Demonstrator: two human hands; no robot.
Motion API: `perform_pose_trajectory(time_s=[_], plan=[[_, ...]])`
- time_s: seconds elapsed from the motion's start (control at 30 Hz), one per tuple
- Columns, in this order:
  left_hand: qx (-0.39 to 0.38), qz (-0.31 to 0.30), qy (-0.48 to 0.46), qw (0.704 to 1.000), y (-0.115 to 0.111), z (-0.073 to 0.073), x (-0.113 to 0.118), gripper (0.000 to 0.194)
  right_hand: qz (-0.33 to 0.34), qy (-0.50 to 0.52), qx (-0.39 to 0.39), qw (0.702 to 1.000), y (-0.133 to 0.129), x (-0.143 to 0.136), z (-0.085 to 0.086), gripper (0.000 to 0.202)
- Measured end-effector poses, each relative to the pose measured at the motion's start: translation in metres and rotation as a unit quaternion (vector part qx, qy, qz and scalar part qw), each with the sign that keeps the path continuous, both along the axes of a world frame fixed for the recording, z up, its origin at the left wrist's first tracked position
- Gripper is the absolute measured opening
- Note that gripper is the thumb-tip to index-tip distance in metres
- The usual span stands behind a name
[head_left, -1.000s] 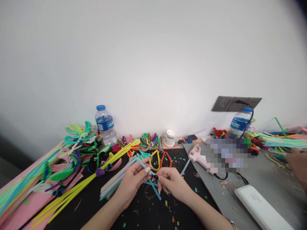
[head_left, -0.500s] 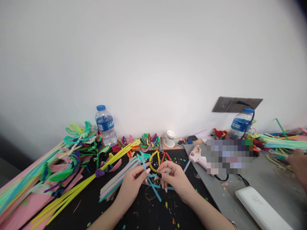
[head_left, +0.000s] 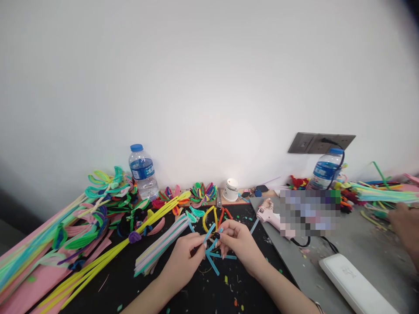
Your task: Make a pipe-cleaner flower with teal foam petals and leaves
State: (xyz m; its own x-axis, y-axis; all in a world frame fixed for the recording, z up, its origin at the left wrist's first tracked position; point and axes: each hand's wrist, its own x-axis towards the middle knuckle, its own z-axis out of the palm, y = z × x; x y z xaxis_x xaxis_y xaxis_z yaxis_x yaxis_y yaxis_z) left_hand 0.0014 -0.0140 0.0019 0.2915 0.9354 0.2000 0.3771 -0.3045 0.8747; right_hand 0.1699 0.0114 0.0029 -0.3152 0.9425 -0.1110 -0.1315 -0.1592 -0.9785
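Note:
Blue pipe cleaners (head_left: pixel 213 264) cross one another between my hands, their ends sticking out above and below the fingers. My left hand (head_left: pixel 187 256) pinches them from the left with thumb and forefinger. From the other side, my right hand (head_left: pixel 240 245) grips a blue end between its thumb and fingertips. Just behind the fingers lie a bent yellow pipe cleaner (head_left: pixel 206 219) and a red one (head_left: pixel 221 214). A bundle of pale pipe cleaners (head_left: pixel 160 246) rests beside my left hand. The crossing point is partly hidden by my fingers.
A pink glue gun (head_left: pixel 268 213) and a white power bank-like box (head_left: pixel 352 279) lie on the right. Two water bottles (head_left: pixel 143 174) stand by the wall, with a white cup (head_left: pixel 231 190) between. Another person's hand (head_left: pixel 406 229) is at far right.
My left hand has moved slightly right and down, closer to my right hand. The upper blue end has tilted from leaning left to leaning right.

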Motion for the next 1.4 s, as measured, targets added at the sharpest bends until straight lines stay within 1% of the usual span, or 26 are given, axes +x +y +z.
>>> perform_pose_trajectory(time_s=[0.13, 0.23, 0.47, 0.53, 0.6, 0.7, 0.8, 0.9, 1.0, 1.17, 1.4], plan=[[0.016, -0.025, 0.040, 0.999, -0.001, 0.000, 0.001, 0.026, -0.003, -0.014, -0.019, 1.000, -0.001, -0.001, 0.001, 0.030], [0.024, -0.031, 0.061, 0.997, -0.001, -0.001, 0.001, 0.027, 0.000, -0.012, -0.027, 1.000, -0.001, -0.001, 0.000, 0.032], [0.029, -0.041, 0.052, 0.997, -0.003, -0.001, 0.000, 0.028, 0.014, -0.014, -0.028, 0.999, -0.001, 0.000, -0.002, 0.039], [0.022, -0.028, 0.030, 0.999, -0.003, 0.000, 0.000, 0.027, 0.002, -0.017, -0.027, 0.999, -0.001, 0.001, -0.001, 0.038], [0.002, -0.002, 0.000, 1.000, -0.002, -0.001, 0.000, 0.027, -0.022, -0.014, -0.024, 0.999, 0.000, 0.002, 0.000, 0.036], [-0.028, 0.036, -0.041, 0.998, 0.000, -0.004, -0.001, 0.037, -0.048, 0.005, -0.023, 0.999, -0.001, 0.002, 0.002, 0.032], [-0.020, 0.072, -0.072, 0.995, 0.002, -0.008, -0.004, 0.029, -0.041, 0.017, -0.042, 0.998, -0.002, 0.002, 0.003, 0.033], [0.001, 0.099, -0.081, 0.992, 0.003, -0.008, -0.007, 0.024, -0.025, 0.017, -0.065, 0.997, -0.004, 0.001, 0.004, 0.035], [0.012, 0.108, -0.071, 0.992, 0.003, -0.006, -0.009, 0.022, -0.017, 0.013, -0.068, 0.997, -0.005, 0.000, 0.005, 0.036], [0.015, 0.127, -0.057, 0.990, 0.004, -0.004, -0.008, 0.015, -0.010, -0.002, -0.043, 0.999, -0.004, 0.000, 0.002, 0.033], [-0.024, 0.126, -0.102, 0.986, 0.001, -0.001, -0.008, 0.012, 0.014, -0.046, 0.028, 0.998, -0.003, 0.000, -0.006, 0.031]])
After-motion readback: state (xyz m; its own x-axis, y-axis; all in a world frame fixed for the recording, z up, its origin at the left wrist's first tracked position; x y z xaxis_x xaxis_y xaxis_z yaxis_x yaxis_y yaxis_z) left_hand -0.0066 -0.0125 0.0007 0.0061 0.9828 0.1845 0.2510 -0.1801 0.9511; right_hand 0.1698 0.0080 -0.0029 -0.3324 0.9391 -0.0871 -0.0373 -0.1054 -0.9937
